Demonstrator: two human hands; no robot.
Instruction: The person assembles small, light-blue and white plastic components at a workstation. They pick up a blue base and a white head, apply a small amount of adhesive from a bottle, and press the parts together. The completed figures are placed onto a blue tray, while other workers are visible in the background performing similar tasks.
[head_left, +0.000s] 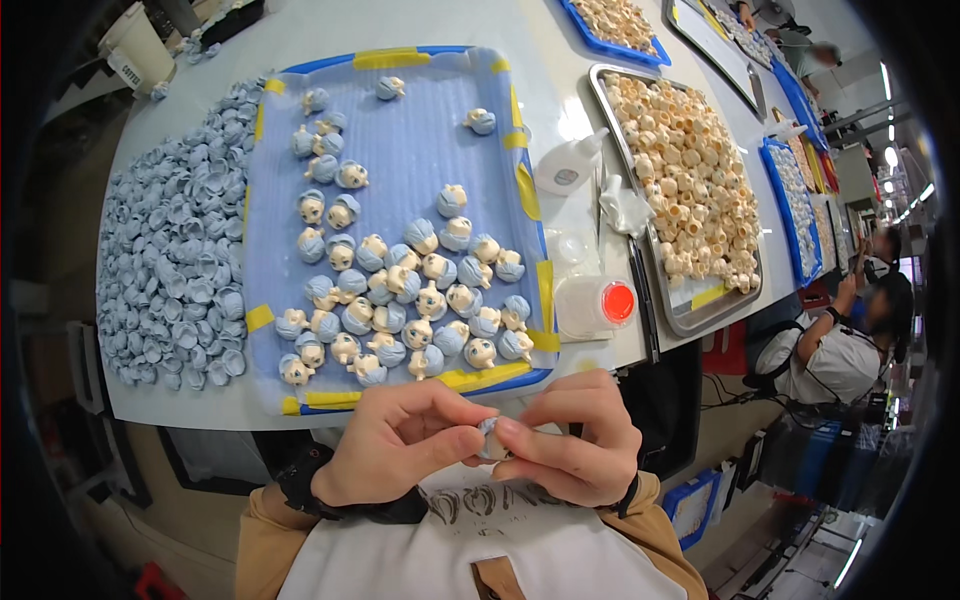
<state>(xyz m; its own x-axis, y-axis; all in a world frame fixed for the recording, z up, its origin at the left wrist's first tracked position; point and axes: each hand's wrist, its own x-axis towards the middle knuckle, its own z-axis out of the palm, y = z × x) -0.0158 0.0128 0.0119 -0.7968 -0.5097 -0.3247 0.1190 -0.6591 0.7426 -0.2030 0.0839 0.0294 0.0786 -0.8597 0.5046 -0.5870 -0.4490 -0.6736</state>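
Note:
In front of my chest, just beyond the near edge of the table, a small doll head with a light-blue hair piece (489,440) sits between my fingertips. My left hand (395,440) pinches it from one side with thumb and forefinger. From the other side, the thumb and fingers of my right hand (578,442) press on it and cover most of it. Ahead lies a blue-lined tray (420,145) edged with yellow tape. Several doll heads with blue hair (418,333) are gathered mostly in its near half. To its left spreads a heap of loose blue hair shells (175,260).
Right of the lined tray are a white squeeze bottle (568,166), a clear jar with a red lid (617,302) and a dark slim tool (643,300). Beyond them stands a metal tray (692,322) of hollow cream head pieces (690,170). A white bucket (140,50) stands far left. Other people (840,350) are at right.

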